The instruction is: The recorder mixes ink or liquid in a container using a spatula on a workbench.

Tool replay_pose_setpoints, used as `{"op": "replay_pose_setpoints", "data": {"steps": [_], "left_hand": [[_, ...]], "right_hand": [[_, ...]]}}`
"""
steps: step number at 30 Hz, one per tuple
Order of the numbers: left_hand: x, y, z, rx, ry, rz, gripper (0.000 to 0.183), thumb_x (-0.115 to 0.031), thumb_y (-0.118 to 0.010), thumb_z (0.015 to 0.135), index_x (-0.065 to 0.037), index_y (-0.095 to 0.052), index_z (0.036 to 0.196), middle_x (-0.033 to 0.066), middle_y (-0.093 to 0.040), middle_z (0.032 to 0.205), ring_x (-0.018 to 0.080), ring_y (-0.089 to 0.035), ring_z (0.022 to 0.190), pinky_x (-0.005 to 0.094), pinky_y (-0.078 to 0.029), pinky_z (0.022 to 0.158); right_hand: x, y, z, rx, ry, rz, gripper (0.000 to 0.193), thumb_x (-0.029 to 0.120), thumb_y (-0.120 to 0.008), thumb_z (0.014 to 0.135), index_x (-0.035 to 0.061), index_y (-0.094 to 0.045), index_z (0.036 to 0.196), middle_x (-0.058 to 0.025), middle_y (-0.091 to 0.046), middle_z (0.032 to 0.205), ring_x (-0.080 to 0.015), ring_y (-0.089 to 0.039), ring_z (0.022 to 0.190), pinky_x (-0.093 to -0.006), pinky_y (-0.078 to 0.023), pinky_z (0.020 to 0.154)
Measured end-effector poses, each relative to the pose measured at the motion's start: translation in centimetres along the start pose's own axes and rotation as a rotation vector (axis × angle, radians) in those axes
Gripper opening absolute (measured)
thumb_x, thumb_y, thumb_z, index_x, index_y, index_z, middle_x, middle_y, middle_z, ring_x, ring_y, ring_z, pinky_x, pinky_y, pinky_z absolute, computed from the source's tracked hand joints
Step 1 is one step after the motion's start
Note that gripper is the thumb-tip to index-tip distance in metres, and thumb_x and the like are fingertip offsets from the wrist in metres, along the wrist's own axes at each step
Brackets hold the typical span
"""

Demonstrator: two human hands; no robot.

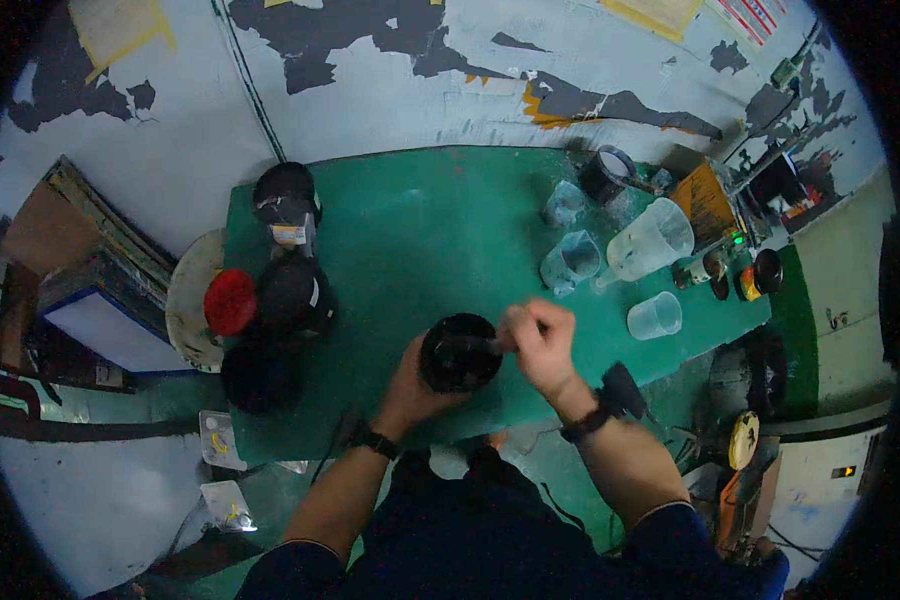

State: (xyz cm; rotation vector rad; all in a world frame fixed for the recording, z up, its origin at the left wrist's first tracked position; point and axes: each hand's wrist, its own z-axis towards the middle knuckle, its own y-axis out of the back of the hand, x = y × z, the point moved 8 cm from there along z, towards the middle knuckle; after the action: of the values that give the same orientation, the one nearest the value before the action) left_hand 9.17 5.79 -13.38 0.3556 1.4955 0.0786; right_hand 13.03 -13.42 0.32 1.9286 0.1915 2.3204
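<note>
A round black can (459,351) stands near the front edge of a green table (420,230). My left hand (410,385) wraps around the can's left side and holds it steady. My right hand (542,338) hovers just right of the can's mouth, fingers closed on a thin stick-like tool (501,343) whose tip reaches into the can. What lies inside the can is too dark to make out.
Black cans (292,293) and a red lid (230,301) crowd the table's left end. Clear plastic cups (570,262) and a large jug (652,240) stand at the right, with small bottles (705,268) beyond. A round tray (185,300) leans at the left edge.
</note>
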Motion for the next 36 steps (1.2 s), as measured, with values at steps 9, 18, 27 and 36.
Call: {"op": "replay_pose_setpoints", "data": {"steps": [9, 18, 27, 36], "left_hand": [[0.7, 0.0, 0.3, 0.060, -0.052, -0.231, 0.103, -0.034, -0.103, 0.065, -0.007, -0.048, 0.148, 0.0138, -0.061, 0.142, 0.0296, -0.060, 0.132, 0.0430, -0.049, 0.113], [-0.7, -0.3, 1.2, 0.059, -0.066, -0.050, 0.115, -0.040, -0.104, 0.057, -0.007, -0.047, 0.150, 0.0142, -0.060, 0.146, 0.0317, -0.058, 0.136, 0.0443, -0.048, 0.114], [1.7, -0.5, 0.6, 0.034, -0.037, -0.072, 0.114, -0.035, -0.105, 0.057, -0.005, -0.045, 0.150, 0.0143, -0.061, 0.143, 0.0308, -0.058, 0.136, 0.0448, -0.048, 0.115], [0.5, -0.8, 1.9, 0.081, -0.022, -0.143, 0.105, -0.035, -0.104, 0.058, -0.006, -0.052, 0.145, 0.0152, -0.062, 0.140, 0.0331, -0.060, 0.133, 0.0454, -0.049, 0.114]], "right_hand": [[2.1, -5.5, -2.4, 0.118, 0.052, 0.040, 0.037, 0.014, -0.061, 0.104, -0.0018, -0.058, 0.070, -0.0058, -0.062, 0.066, -0.0133, -0.056, 0.058, -0.0306, -0.046, 0.055], [0.0, -2.8, 2.7, -0.066, 0.020, 0.223, 0.033, 0.018, -0.065, 0.104, -0.0010, -0.069, 0.077, -0.0034, -0.062, 0.066, -0.0117, -0.057, 0.062, -0.0317, -0.046, 0.057], [0.2, -0.4, -2.5, 0.021, -0.005, 0.063, 0.034, 0.016, -0.060, 0.107, -0.0025, -0.066, 0.078, -0.0067, -0.064, 0.068, -0.0153, -0.059, 0.060, -0.0327, -0.048, 0.055], [0.9, -4.5, -0.5, -0.013, -0.013, 0.140, 0.032, 0.017, -0.069, 0.101, -0.0012, -0.068, 0.075, -0.0011, -0.060, 0.064, -0.0091, -0.055, 0.063, -0.0309, -0.044, 0.057]]}}
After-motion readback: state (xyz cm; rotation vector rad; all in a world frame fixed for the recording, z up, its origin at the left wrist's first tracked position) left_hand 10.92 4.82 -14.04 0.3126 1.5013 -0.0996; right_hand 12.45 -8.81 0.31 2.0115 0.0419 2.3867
